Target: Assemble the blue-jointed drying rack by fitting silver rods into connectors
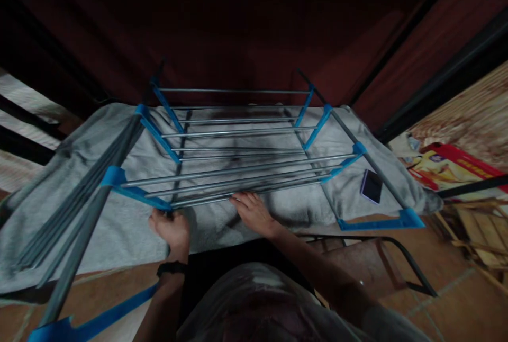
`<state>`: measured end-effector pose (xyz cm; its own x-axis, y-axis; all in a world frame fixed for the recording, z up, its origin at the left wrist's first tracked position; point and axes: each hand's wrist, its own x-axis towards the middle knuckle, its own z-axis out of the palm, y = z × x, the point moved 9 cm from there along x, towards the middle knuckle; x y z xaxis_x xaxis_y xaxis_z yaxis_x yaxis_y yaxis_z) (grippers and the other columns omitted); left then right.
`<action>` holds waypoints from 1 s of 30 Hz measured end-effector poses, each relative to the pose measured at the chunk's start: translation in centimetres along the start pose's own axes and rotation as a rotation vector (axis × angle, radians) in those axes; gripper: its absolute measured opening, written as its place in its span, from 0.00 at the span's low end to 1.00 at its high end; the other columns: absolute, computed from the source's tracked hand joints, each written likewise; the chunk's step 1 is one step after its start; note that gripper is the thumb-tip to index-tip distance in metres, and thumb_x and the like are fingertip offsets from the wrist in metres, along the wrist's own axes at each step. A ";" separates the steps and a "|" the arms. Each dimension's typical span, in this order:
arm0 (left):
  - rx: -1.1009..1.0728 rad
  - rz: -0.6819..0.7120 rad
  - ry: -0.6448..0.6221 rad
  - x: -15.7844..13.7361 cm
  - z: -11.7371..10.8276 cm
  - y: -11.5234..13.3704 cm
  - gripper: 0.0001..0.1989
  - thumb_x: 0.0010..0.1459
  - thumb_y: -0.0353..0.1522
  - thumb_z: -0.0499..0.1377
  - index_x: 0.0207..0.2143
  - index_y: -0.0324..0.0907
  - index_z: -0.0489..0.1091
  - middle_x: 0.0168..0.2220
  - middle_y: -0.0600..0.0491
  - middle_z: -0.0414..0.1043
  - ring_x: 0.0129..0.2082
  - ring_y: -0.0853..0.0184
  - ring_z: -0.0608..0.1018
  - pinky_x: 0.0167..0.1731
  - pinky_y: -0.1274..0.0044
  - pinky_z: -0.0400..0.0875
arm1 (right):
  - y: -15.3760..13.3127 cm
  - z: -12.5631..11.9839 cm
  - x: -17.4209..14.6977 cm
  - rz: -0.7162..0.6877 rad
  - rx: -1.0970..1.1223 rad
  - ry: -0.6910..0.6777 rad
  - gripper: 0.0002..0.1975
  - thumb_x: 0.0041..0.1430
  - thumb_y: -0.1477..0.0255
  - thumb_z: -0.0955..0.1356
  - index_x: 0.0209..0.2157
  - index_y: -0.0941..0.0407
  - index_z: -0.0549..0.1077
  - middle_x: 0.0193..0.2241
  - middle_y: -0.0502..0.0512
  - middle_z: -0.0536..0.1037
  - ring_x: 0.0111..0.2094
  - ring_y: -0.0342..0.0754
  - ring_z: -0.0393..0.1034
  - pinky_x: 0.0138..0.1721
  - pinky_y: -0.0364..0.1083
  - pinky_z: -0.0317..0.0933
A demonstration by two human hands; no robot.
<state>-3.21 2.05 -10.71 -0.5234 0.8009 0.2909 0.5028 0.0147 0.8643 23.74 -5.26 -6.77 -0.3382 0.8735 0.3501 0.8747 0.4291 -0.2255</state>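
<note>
Metal-tube rack (238, 162) with blue plastic joints stands over a grey blanket (99, 225) right in front of the person. Left hand (171, 228) has its grip closed on the near-left corner joint; right hand (254, 212) lies flat, fingers loose, on the front rods. Probably light and stiff but wobbly at the push-fit joints, with slick tubes, so corners are best for holding.

Left hand (171, 227), lower centre-left, curled in a fist, wrist banded; right hand (253, 210), centre, flat with fingers spread forward.
</note>
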 end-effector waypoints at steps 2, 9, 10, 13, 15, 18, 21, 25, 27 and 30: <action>-0.047 0.007 0.053 -0.1 0.1 0.3 0.17 0.46 0.23 0.57 0.41 0.40 0.65 0.41 0.49 0.66 0.48 0.56 0.70 0.59 0.59 0.62 | -0.1 -0.5 1.1 0.020 -0.024 0.005 0.21 0.69 0.75 0.61 0.62 0.54 0.67 0.59 0.59 0.71 0.56 0.51 0.64 0.57 0.52 0.60; -0.204 -0.032 0.056 0.2 0.8 0.8 0.17 0.54 0.26 0.57 0.47 0.38 0.66 0.46 0.45 0.71 0.47 0.60 0.74 0.56 0.66 0.66 | 0.1 0.1 5.4 0.061 -0.048 -0.090 0.20 0.70 0.75 0.59 0.60 0.54 0.68 0.58 0.60 0.72 0.56 0.53 0.64 0.58 0.56 0.57; -0.222 -0.040 0.039 0.1 0.7 0.9 0.16 0.55 0.27 0.57 0.48 0.38 0.67 0.47 0.44 0.71 0.48 0.60 0.74 0.57 0.66 0.66 | 0.0 0.0 5.4 0.058 -0.041 -0.083 0.20 0.70 0.75 0.59 0.60 0.54 0.68 0.57 0.60 0.73 0.57 0.53 0.64 0.58 0.57 0.57; -0.286 -0.042 0.013 -0.6 0.2 1.2 0.18 0.60 0.30 0.55 0.52 0.37 0.67 0.53 0.41 0.70 0.54 0.59 0.72 0.60 0.68 0.64 | -0.7 -0.6 4.2 0.009 -0.003 -0.020 0.21 0.69 0.76 0.60 0.61 0.55 0.68 0.58 0.61 0.72 0.57 0.53 0.63 0.57 0.55 0.57; -0.304 -0.020 0.014 -1.1 -0.1 1.2 0.19 0.62 0.31 0.53 0.55 0.38 0.66 0.57 0.41 0.68 0.59 0.59 0.70 0.62 0.68 0.61 | -1.5 -0.4 2.5 -0.050 0.034 -0.024 0.21 0.69 0.77 0.60 0.60 0.55 0.69 0.57 0.60 0.73 0.55 0.52 0.65 0.56 0.53 0.59; -0.261 0.003 -0.001 -1.8 0.0 0.7 0.20 0.64 0.32 0.51 0.57 0.38 0.65 0.59 0.40 0.68 0.60 0.59 0.69 0.64 0.68 0.60 | -2.1 1.1 0.0 -0.091 0.061 -0.112 0.22 0.65 0.80 0.61 0.59 0.54 0.70 0.57 0.59 0.73 0.53 0.51 0.67 0.54 0.52 0.61; -0.212 -0.007 -0.016 -2.0 0.2 0.0 0.22 0.62 0.29 0.51 0.59 0.39 0.64 0.59 0.40 0.68 0.60 0.60 0.70 0.64 0.68 0.60 | -2.1 2.2 -0.9 -0.052 0.063 -0.149 0.27 0.62 0.83 0.62 0.61 0.54 0.68 0.59 0.59 0.71 0.56 0.52 0.65 0.56 0.53 0.60; -0.223 -0.038 -0.007 -1.7 0.1 -0.1 0.26 0.60 0.26 0.51 0.61 0.41 0.63 0.61 0.40 0.66 0.60 0.61 0.70 0.63 0.67 0.62 | -2.5 1.5 0.5 -0.045 0.077 -0.105 0.23 0.66 0.79 0.61 0.60 0.52 0.69 0.58 0.58 0.72 0.53 0.52 0.66 0.53 0.52 0.61; -0.228 -0.043 0.000 -1.6 -0.1 0.3 0.28 0.59 0.25 0.51 0.62 0.42 0.62 0.61 0.41 0.66 0.59 0.61 0.72 0.61 0.67 0.65 | -2.8 0.8 1.7 -0.040 0.069 -0.074 0.21 0.68 0.77 0.60 0.59 0.52 0.70 0.57 0.58 0.73 0.51 0.52 0.67 0.52 0.52 0.61; -0.230 -0.039 -0.007 -1.4 -0.1 1.1 0.30 0.59 0.26 0.52 0.65 0.43 0.58 0.61 0.42 0.66 0.59 0.60 0.71 0.62 0.66 0.64 | -3.7 0.1 3.2 -0.073 0.073 -0.050 0.19 0.69 0.76 0.60 0.58 0.54 0.72 0.55 0.59 0.74 0.50 0.52 0.67 0.52 0.52 0.61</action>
<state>-2.03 0.90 -10.06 -0.5341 0.8066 0.2533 0.3118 -0.0905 0.9458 19.43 -4.05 -4.89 -0.4189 0.8488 0.3225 0.8199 0.5062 -0.2675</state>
